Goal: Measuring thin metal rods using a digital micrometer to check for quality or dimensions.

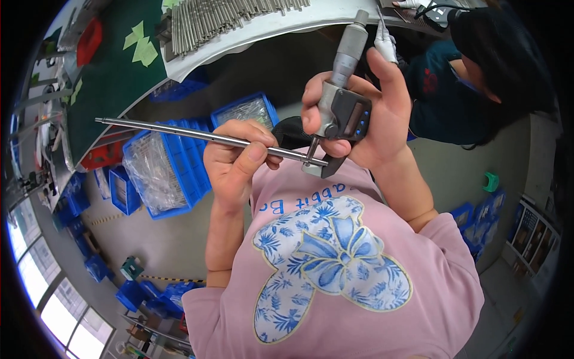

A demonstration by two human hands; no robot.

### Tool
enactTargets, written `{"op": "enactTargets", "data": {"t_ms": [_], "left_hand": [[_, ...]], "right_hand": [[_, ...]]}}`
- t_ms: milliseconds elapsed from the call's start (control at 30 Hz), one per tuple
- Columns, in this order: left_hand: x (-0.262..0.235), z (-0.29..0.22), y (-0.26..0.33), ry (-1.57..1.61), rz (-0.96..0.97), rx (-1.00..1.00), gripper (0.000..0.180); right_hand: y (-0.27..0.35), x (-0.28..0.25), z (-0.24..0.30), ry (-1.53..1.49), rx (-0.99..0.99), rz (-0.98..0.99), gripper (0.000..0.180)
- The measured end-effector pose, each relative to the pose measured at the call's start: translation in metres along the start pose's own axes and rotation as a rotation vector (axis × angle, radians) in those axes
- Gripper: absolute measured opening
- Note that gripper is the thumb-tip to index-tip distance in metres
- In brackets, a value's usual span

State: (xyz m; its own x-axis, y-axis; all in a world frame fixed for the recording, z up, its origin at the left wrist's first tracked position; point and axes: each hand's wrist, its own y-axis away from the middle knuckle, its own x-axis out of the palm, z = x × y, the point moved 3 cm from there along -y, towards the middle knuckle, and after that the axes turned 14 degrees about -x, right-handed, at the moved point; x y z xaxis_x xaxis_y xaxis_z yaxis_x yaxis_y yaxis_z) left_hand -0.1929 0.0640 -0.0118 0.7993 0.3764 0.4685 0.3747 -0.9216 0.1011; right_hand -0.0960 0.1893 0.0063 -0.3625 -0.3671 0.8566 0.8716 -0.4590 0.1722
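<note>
My left hand (239,158) pinches a long, thin metal rod (179,131) between thumb and fingers. The rod slants from the upper left down to the right. Its right end lies between the measuring faces of a digital micrometer (339,110), close to the frame's lower jaw. My right hand (382,113) is wrapped round the micrometer, with its grey thimble pointing up and its small display facing me. Whether both faces touch the rod is too small to tell.
Many similar metal rods (209,24) lie in a row on the white-covered table (251,37) ahead. Blue crates (173,173) with plastic-wrapped contents stand on the floor at left. A co-worker (442,90) in dark clothing works at the right, wearing a white glove (385,45).
</note>
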Motion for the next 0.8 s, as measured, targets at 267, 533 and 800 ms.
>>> {"op": "enactTargets", "data": {"t_ms": [267, 533, 800], "left_hand": [[-0.008, 0.002, 0.006, -0.023, -0.038, -0.013, 0.012], [-0.010, 0.001, 0.006, -0.046, -0.028, -0.027, 0.012], [-0.008, -0.001, 0.006, -0.035, -0.007, -0.026, 0.013]], "right_hand": [[0.000, 0.000, -0.010, 0.051, -0.011, -0.079, 0.060], [0.002, -0.002, -0.012, -0.012, -0.016, 0.024, 0.065], [0.003, -0.001, -0.011, 0.040, -0.051, 0.012, 0.060]]}}
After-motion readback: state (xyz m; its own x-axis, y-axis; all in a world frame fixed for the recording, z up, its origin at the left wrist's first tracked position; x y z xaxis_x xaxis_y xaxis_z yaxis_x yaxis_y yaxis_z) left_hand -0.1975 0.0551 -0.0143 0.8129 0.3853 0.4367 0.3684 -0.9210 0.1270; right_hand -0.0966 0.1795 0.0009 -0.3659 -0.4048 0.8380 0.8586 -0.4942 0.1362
